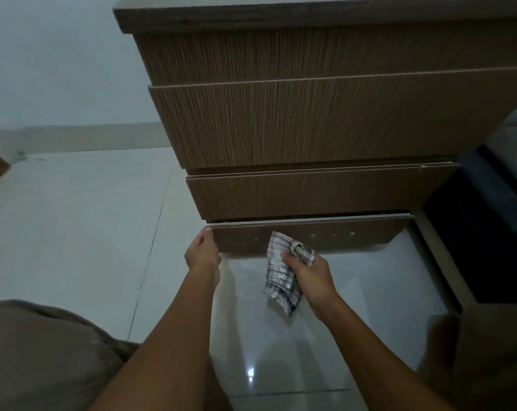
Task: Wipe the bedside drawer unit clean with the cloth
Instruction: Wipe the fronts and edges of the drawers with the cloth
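Knee point(38, 351): drab woven fabric, lower left.
Floor point(73, 218): glossy pale tiles, thin grout lines.
Left hand point(202, 253): fingers curled round the left end of the bottom drawer point(340, 237).
Right hand point(310, 274): grips a crumpled checked cloth point(281, 277) at that drawer's front; contact unclear.
Unit point(310, 120): boxy, brown striped wood-grain laminate, flat stacked fronts.
Wall point(44, 54): plain, pale.
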A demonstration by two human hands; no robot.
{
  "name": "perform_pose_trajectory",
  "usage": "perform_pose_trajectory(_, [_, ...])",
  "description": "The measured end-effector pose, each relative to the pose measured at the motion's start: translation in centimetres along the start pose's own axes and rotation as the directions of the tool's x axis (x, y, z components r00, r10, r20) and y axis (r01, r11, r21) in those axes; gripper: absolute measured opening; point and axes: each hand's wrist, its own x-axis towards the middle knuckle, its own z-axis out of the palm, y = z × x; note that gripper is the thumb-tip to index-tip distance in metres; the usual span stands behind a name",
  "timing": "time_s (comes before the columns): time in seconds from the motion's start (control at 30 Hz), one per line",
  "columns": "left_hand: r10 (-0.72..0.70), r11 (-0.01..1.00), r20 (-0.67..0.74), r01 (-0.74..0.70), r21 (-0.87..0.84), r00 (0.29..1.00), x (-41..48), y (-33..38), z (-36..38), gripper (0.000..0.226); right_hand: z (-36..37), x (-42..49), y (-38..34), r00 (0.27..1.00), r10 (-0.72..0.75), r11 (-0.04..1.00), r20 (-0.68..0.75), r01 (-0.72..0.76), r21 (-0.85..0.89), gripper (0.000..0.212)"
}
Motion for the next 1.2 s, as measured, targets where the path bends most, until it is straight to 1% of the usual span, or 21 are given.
perform_pose_trajectory(0.07, [-0.023, 0.999, -0.012, 0.023, -0.029, 1.000, 0.1, 0.1, 0.4, 0.037, -1.4, 0.0, 0.6, 0.995, -0.088, 0.995, -0.052, 0.085, -0.048, 0.009])
perform_pose_trajectory(0.13, [-0.038, 0.998, -0.011, 0.038, -0.048, 0.999, 0.2, 0.2, 0.8, 0.034, -2.9, -0.1, 1.3, 0.984, -0.173, 0.972, -0.052, 0.162, -0.169, 0.012])
perform_pose_trajectory(0.2, [-0.047, 0.997, -0.016, 0.046, -0.062, 0.999, 0.4, 0.3, 1.1, 0.031, -4.2, 0.1, 2.0, 0.970, -0.233, 0.938, -0.065, 0.207, -0.277, 0.020])
perform_pose_trajectory(0.23, [-0.048, 0.997, -0.022, 0.047, -0.068, 0.999, 0.5, 0.3, 1.2, 0.030, -4.8, 0.2, 2.4, 0.960, -0.258, 0.933, -0.113, 0.217, -0.288, 0.023])
perform_pose_trajectory(0.3, [-0.049, 0.996, -0.024, 0.047, -0.074, 0.999, 0.7, 0.3, 1.4, 0.030, -6.0, 0.7, 2.6, 0.914, -0.292, 0.943, -0.282, 0.226, -0.246, 0.026])
perform_pose_trajectory(0.37, [-0.052, 0.995, -0.017, 0.050, -0.080, 0.999, 0.9, 0.2, 1.6, 0.032, -7.3, 1.4, 2.4, 0.845, -0.281, 0.958, -0.454, 0.222, -0.180, 0.029])
perform_pose_trajectory(0.4, [-0.049, 0.995, -0.027, 0.046, -0.083, 0.998, 1.0, 0.1, 1.7, 0.032, -7.9, 1.8, 2.2, 0.820, -0.261, 0.965, -0.509, 0.219, -0.142, 0.032])
perform_pose_trajectory(0.47, [-0.035, 0.997, -0.053, 0.031, -0.075, 0.998, 1.0, 0.0, 1.9, 0.032, -9.2, 2.6, 2.0, 0.794, -0.224, 0.974, -0.565, 0.203, -0.100, 0.038])
perform_pose_trajectory(0.6, [-0.037, 0.997, -0.051, 0.034, -0.067, 0.998, 1.2, -0.2, 2.2, 0.033, -10.7, 4.1, 1.7, 0.749, -0.215, 0.975, -0.627, 0.204, -0.091, 0.035])
perform_pose_trajectory(0.73, [-0.034, 0.998, -0.021, 0.033, -0.045, 0.999, 1.2, -0.2, 2.1, 0.035, -11.3, 4.7, 1.5, 0.743, -0.195, 0.977, -0.641, 0.206, -0.058, 0.033])
perform_pose_trajectory(0.83, [-0.048, 0.999, 0.011, 0.048, -0.003, 0.999, 1.5, 0.0, 1.7, 0.036, -11.5, 5.2, 1.5, 0.721, -0.191, 0.977, -0.666, 0.208, -0.054, 0.030])
perform_pose_trajectory(0.97, [-0.082, 0.995, 0.087, 0.076, 0.070, 0.993, 2.2, 0.6, 0.6, 0.036, -11.9, 5.8, 2.0, 0.758, -0.204, 0.977, -0.620, 0.200, -0.077, 0.030])
perform_pose_trajectory(1.0, [-0.085, 0.993, 0.104, 0.077, 0.084, 0.991, 2.4, 0.8, 0.4, 0.036, -11.8, 6.0, 2.1, 0.756, -0.207, 0.977, -0.621, 0.196, -0.086, 0.031])
perform_pose_trajectory(1.03, [-0.089, 0.992, 0.118, 0.078, 0.095, 0.989, 2.4, 0.9, 0.2, 0.036, -11.7, 6.2, 2.1, 0.741, -0.204, 0.977, -0.640, 0.197, -0.084, 0.031])
perform_pose_trajectory(1.13, [-0.111, 0.988, 0.148, 0.092, 0.126, 0.983, 2.3, 1.2, 0.0, 0.033, -11.4, 6.7, 1.6, 0.645, -0.199, 0.974, -0.738, 0.211, -0.079, 0.033])
perform_pose_trajectory(1.2, [-0.118, 0.985, 0.165, 0.094, 0.147, 0.979, 2.2, 1.4, -0.1, 0.025, -11.4, 7.3, 1.1, 0.610, -0.197, 0.973, -0.768, 0.219, -0.076, 0.037])
